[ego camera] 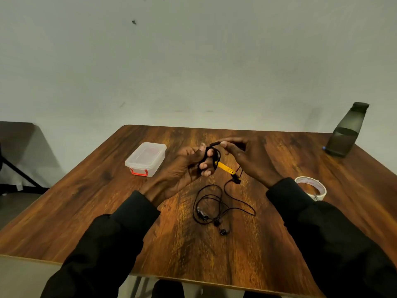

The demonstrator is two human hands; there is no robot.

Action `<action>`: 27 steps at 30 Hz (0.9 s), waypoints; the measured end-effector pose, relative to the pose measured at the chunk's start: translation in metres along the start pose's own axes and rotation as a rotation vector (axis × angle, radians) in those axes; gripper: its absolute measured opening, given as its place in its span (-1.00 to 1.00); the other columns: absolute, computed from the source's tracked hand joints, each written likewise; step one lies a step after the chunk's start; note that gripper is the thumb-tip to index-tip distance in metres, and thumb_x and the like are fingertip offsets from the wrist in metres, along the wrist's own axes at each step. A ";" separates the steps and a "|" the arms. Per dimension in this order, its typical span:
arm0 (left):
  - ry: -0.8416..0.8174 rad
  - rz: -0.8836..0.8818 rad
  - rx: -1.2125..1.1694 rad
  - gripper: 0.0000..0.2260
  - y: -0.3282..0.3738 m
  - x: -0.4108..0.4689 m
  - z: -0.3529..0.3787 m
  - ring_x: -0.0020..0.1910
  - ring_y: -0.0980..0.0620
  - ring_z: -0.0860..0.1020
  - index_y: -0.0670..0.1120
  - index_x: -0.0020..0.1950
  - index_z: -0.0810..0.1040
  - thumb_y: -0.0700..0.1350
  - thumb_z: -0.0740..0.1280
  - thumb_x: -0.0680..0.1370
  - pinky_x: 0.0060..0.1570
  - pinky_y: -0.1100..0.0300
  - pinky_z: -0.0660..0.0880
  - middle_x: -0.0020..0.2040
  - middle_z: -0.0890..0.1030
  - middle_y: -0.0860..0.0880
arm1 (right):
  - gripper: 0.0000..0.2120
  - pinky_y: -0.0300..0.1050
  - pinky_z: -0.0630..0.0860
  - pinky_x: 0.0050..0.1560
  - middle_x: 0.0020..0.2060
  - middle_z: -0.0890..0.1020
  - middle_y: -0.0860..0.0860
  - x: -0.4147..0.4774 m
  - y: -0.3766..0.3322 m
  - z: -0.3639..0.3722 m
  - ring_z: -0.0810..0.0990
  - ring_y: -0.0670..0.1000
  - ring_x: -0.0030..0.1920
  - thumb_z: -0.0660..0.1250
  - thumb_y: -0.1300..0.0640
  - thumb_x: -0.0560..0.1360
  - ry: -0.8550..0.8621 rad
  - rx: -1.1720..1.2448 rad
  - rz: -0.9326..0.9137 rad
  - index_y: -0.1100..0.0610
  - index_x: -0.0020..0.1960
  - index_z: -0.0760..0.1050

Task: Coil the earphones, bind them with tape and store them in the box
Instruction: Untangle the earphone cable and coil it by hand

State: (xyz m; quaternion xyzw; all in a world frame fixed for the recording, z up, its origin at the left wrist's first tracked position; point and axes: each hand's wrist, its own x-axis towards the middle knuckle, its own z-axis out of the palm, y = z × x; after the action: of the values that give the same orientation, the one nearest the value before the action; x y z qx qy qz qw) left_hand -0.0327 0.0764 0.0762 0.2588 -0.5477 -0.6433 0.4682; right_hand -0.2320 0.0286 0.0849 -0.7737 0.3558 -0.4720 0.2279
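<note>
head view: the left hand (189, 166) is curled round a few turns of the black earphones (223, 231) cord, and the right hand (242, 155) pinches the cord just above those turns. most of the cord and the earbuds lie loose on the wooden table (268, 244), between the sleeves. a yellow strap (225, 167), probably a cable tie though it is blurred, hangs from the cord. to coil well, lay each turn even and snug on the fingers, feeding slack so the loose loops don't knot. the tape roll (311, 187) sits beside the right sleeve; the clear box (146, 159), lid on, stands to the left.
</note>
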 end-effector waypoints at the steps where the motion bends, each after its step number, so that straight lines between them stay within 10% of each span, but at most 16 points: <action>1: -0.006 0.014 -0.069 -0.73 0.001 0.000 0.000 -0.31 0.03 0.44 -0.14 -0.04 0.48 -0.08 0.09 0.74 -0.22 0.24 0.43 -0.31 0.43 -0.04 | -0.83 -0.35 0.53 -0.13 -0.23 0.71 -0.09 -0.003 0.002 0.004 0.64 -0.23 -0.22 0.37 0.17 0.61 -0.018 0.072 0.061 -0.06 0.00 0.68; 11: 0.162 0.277 -0.267 -0.72 0.000 0.011 0.002 0.37 -0.29 0.54 -0.31 0.24 0.54 -0.17 0.23 0.63 0.41 -0.09 0.46 0.32 0.58 -0.34 | -0.79 -0.22 0.54 -0.27 -0.36 0.55 0.05 -0.052 -0.004 0.050 0.53 -0.06 -0.36 0.26 0.18 0.67 -0.199 0.417 0.269 0.18 0.22 0.62; 17: 0.393 0.425 0.496 -0.79 -0.013 0.011 -0.005 0.25 -0.10 0.66 -0.14 0.22 0.66 -0.16 0.28 0.68 0.28 -0.15 0.56 0.19 0.71 -0.14 | -0.79 -0.12 0.57 -0.14 -0.18 0.67 -0.08 -0.054 -0.023 0.037 0.62 -0.13 -0.18 0.26 0.14 0.67 -0.163 -0.237 -0.132 0.14 0.12 0.68; 21: 0.413 0.347 0.607 -0.77 -0.019 0.008 -0.005 0.05 0.01 0.72 -0.17 0.20 0.65 -0.16 0.22 0.71 0.04 0.13 0.65 0.03 0.75 -0.05 | -0.84 -0.35 0.50 -0.01 0.03 0.62 -0.06 -0.036 -0.033 0.017 0.55 -0.15 0.00 0.40 0.18 0.58 -0.076 -0.409 -0.300 0.09 0.14 0.69; 27: 0.295 0.206 0.533 -0.61 -0.020 0.000 0.009 -0.09 -0.10 0.68 -0.34 0.07 0.59 -0.11 0.08 0.76 0.10 -0.09 0.60 -0.10 0.69 -0.20 | -0.89 -0.10 0.58 -0.06 -0.08 0.66 0.05 -0.012 -0.032 0.000 0.62 0.01 -0.05 0.45 0.30 0.52 -0.071 -0.423 -0.404 0.17 0.00 0.71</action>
State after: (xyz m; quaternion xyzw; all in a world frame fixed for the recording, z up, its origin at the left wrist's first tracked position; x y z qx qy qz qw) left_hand -0.0462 0.0800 0.0599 0.4061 -0.6463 -0.3819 0.5211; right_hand -0.2246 0.0585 0.0997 -0.8753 0.2769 -0.3957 -0.0244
